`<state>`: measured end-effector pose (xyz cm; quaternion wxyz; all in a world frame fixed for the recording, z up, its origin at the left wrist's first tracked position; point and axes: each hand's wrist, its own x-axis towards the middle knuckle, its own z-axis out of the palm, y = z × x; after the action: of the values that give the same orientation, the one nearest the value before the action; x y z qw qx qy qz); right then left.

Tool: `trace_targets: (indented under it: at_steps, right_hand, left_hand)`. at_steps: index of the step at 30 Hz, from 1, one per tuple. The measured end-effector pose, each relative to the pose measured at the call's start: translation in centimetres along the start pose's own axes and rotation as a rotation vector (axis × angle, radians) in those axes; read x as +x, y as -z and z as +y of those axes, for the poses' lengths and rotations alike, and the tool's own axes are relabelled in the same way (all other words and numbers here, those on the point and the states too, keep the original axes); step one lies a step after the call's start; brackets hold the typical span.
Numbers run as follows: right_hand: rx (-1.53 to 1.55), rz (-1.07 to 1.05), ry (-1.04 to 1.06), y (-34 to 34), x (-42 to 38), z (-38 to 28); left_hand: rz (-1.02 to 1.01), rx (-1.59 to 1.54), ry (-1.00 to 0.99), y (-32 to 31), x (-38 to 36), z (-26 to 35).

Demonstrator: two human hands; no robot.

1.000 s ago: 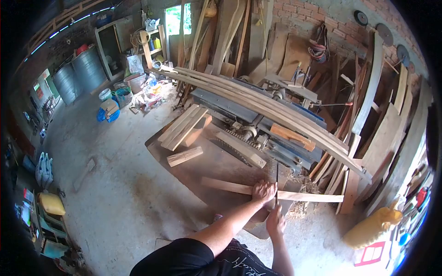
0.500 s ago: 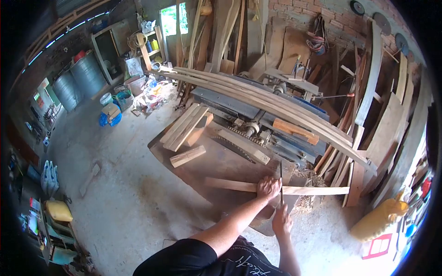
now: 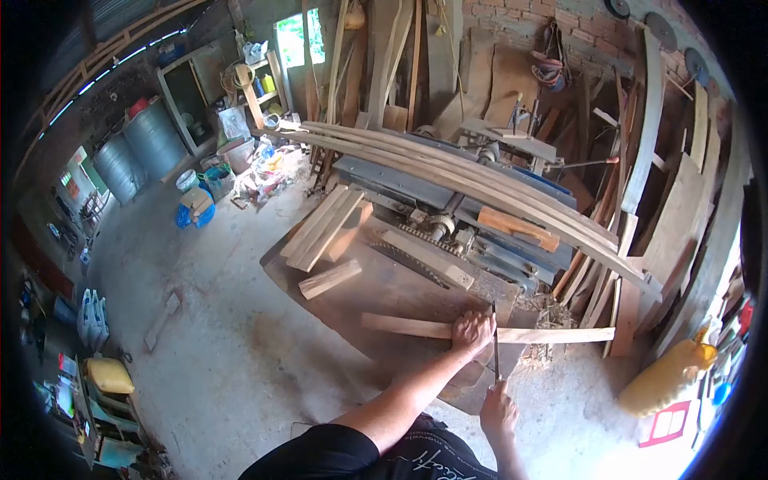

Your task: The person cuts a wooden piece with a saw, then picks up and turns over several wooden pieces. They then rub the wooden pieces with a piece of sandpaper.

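Note:
A long, slightly curved wooden strip (image 3: pixel 560 335) lies crosswise near the front of a brown work surface (image 3: pixel 384 298), its right end sticking out past the edge. My left hand (image 3: pixel 474 331) is closed over the strip and presses it down. Just right of those fingers, a handsaw (image 3: pixel 496 352), seen nearly edge-on as a thin dark blade, crosses the strip. My right hand (image 3: pixel 499 412) is wrapped round the saw's handle, close to my body. How deep the blade sits in the wood cannot be made out.
Beyond the strip are a short wood block (image 3: pixel 330 279), stacked boards (image 3: pixel 324 228) and a machine with a toothed chain (image 3: pixel 428 236). Long planks (image 3: pixel 448 180) lie across it. A yellow jug (image 3: pixel 668 378) stands at right. Sawdust and shavings (image 3: pixel 552 316) gather beside the work surface.
My right hand has drawn the saw back toward my body. My left hand stays on the strip. The whole view has shifted slightly.

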<state>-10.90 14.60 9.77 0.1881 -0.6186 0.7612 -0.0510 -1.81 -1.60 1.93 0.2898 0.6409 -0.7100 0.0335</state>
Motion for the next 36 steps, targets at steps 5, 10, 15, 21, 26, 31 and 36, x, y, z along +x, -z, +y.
trace_targets:
  at_steps: [5, 10, 15, 21, 26, 31, 36]
  right_hand:
    - [0.016, 0.039, 0.052, -2.8, 6.6, -0.1]
    - [0.030, -0.074, -0.053, -1.7, 0.4, 1.0]
    - [0.026, 0.064, 0.025, -3.6, 4.9, 1.1]
    - [-0.023, -0.018, -0.003, -1.9, 0.8, 1.0]
    - [-0.013, 0.139, 0.144, -4.5, 5.1, 2.0]
    - [0.024, 0.046, 0.063, -3.3, 2.8, 1.5]
    - [-0.061, 0.154, 0.113, -3.5, 2.7, 1.8]
  left_hand:
    - [-0.108, -0.025, 0.073, -0.4, -0.3, 0.0]
    - [-0.154, -0.002, 0.046, -0.2, 0.0, -0.1]
    - [0.083, 0.027, -0.016, -0.4, -0.3, 0.1]
    - [-0.068, 0.005, 0.034, 0.5, 0.1, 0.2]
    - [-0.054, -0.007, 0.025, 0.2, -0.2, 0.2]
    - [-0.159, -0.026, 0.052, 0.1, 0.1, 0.0]
    - [-0.022, 0.027, -0.001, 0.1, 0.0, 0.0]
